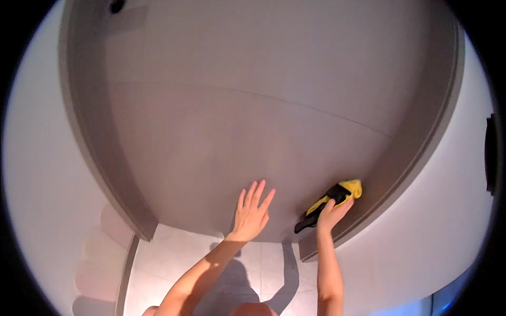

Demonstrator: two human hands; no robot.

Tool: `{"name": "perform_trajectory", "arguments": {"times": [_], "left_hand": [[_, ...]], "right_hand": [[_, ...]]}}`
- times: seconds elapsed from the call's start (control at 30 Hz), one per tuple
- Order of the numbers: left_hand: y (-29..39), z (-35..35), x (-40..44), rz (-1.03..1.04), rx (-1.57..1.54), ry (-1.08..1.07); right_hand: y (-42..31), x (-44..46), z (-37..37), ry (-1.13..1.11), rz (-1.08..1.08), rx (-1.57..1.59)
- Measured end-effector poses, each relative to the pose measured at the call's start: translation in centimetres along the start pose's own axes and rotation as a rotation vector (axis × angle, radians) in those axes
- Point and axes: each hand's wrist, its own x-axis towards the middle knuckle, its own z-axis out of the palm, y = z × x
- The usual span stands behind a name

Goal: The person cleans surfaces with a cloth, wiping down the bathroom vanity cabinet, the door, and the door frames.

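My left hand [252,213] lies against the lower part of a grey-brown door [211,147], its fingers spread and nothing in it. To the right, my right hand [333,214] grips a black and yellow cloth [350,188], which touches the door near its right edge, beside the frame. The cloth is bunched, with a yellow end at the upper right and a dark end hanging at the lower left.
A door frame [440,113] runs down the right side, and another frame side [89,131] stands on the left. Pale walls flank both. Light floor tiles [158,253] with shadows lie below. A dark object [117,6] sits high on the door at the left.
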Motion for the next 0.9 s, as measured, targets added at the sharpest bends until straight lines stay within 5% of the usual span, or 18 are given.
{"name": "perform_trajectory", "arguments": {"times": [0.27,0.4,0.47,0.53,0.57,0.63,0.9], "left_hand": [[-1.5,1.7,0.9,-0.382,-0.071,0.193],[-3.2,3.2,2.0,-0.667,-0.284,0.379],[-3.9,1.9,2.7,-0.732,-0.368,0.436],[-3.3,-0.5,3.6,-0.699,-0.373,0.463],[-3.2,-1.6,4.6,-0.695,-0.362,0.468],[-3.1,-0.9,5.4,-0.771,-0.71,0.499],[-2.8,-1.6,5.0,-0.941,-0.563,0.886]], "right_hand": [[-6.0,12.2,4.4,0.132,-0.609,0.068],[-1.5,13.2,7.5,0.196,-0.493,0.083],[4.9,12.4,11.1,0.054,-0.159,0.277],[2.6,11.8,11.1,0.046,-0.035,0.404],[-2.3,12.8,9.6,0.153,-0.294,0.296],[-1.3,11.6,11.1,-0.049,-0.442,0.209],[-23.3,17.3,9.0,-0.128,-1.087,0.364]]}}
